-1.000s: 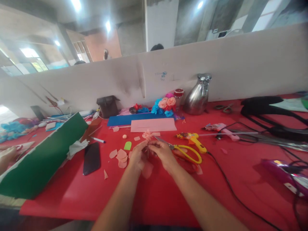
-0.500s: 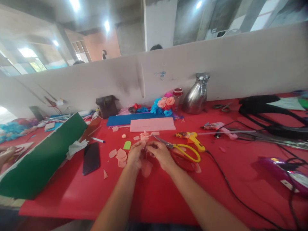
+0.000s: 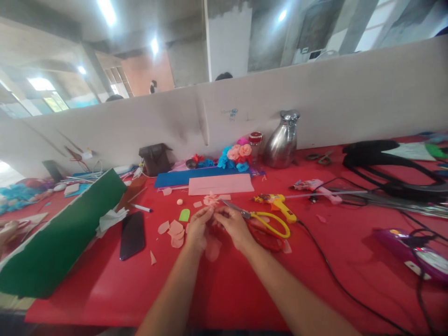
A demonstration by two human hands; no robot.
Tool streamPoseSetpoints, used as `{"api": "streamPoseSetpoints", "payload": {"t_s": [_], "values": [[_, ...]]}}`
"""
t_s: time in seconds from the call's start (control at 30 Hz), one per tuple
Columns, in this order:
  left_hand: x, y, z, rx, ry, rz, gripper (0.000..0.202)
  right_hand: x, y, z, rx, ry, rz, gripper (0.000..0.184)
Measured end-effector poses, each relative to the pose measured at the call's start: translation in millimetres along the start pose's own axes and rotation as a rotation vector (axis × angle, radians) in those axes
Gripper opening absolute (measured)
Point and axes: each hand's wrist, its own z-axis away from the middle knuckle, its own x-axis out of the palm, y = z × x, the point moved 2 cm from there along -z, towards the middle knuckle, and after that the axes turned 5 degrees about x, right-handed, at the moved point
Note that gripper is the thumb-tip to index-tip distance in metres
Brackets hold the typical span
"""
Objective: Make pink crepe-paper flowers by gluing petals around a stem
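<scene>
Over the middle of the red table, my left hand (image 3: 199, 228) and my right hand (image 3: 234, 227) meet with fingertips pinched together. A small peach paper flower (image 3: 211, 199) pokes out just beyond the fingertips, its base hidden by them. Beneath my hands lies a loose peach paper petal (image 3: 213, 248). More cut petals (image 3: 176, 229) are heaped left of my left hand, near a lime-green petal-shaped piece (image 3: 184, 215). Scissors (image 3: 269, 223) with yellow and red handles lie beside my right hand, their blades pointing toward the flower.
A yellow glue gun (image 3: 280, 205) with its cord lies to the right. A phone (image 3: 132, 235) and a green board (image 3: 66, 238) are on the left. Folded pink paper (image 3: 221, 184), finished paper flowers (image 3: 239, 152) and a metal jug (image 3: 282, 142) stand behind. Another person's hand (image 3: 9, 231) is at far left.
The view has tilted up slightly, so the table items sit a little lower. Both hands stay pinched together at the paper flower, with only slight finger movement.
</scene>
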Motion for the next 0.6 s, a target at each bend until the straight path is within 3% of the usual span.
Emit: {"api": "streamPoseSetpoints", "payload": {"t_s": [0.13, 0.27, 0.33, 0.4, 0.47, 0.6], "values": [[-3.3, 4.1, -1.8, -0.010, 0.025, 0.074, 0.027, -30.4, -26.8, -2.6, -0.166, 0.095, 0.319, 0.011], [-3.0, 6.0, -0.4, -0.071, -0.026, 0.089, 0.030, -103.4, -60.1, -10.2, -0.202, 0.443, 0.497, 0.020], [-2.6, 5.9, 1.2, -0.088, -0.030, 0.082, 0.030, -138.5, -66.7, -11.9, -0.139, 0.591, 0.778, 0.020], [-3.5, 5.3, 1.9, -0.093, -0.006, 0.074, 0.030, -165.2, -61.1, -11.9, 0.036, 0.618, 1.015, 0.019], [-5.5, 4.2, 1.5, -0.099, 0.017, 0.051, 0.030, -182.0, -46.8, -10.5, 0.225, 0.577, 1.106, 0.022], [-9.4, 2.2, -0.9, -0.111, 0.054, 0.026, 0.029, -191.5, -20.0, -11.9, 0.297, 0.491, 1.123, 0.019]]}}
